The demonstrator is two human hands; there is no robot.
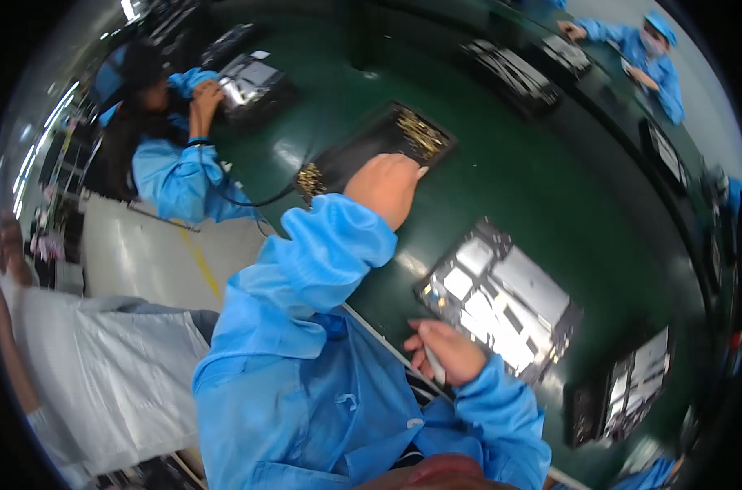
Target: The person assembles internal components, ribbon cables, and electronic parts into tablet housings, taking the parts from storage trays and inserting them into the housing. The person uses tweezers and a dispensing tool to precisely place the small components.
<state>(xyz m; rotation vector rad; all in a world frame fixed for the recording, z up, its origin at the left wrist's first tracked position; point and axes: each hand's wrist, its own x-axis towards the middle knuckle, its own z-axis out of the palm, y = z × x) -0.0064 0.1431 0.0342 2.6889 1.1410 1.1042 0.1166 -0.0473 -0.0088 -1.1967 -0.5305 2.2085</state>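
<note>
My left hand (387,186) reaches over a shallow black tray (338,163). Its fingers curl downward at the tray's near side, and whatever they pinch is hidden. Small gold-coloured parts, probably screws, lie in the tray: a larger heap (422,133) at its right end and a smaller heap (309,180) at the left. My right hand (451,353) is closed around a slim white stick-like object (434,365), its kind unclear. Just beyond that hand lies an opened flat electronic device (514,298), with silver plates and a dark frame, on the green tabletop (371,269).
Similar opened devices rest at the lower right (632,388), far right (514,77) and upper left (253,82). A co-worker in blue (175,171) works at the left, another (653,61) across the table. A person in pale clothing (110,367) is close on my left. A black cable (261,200) runs by the tray.
</note>
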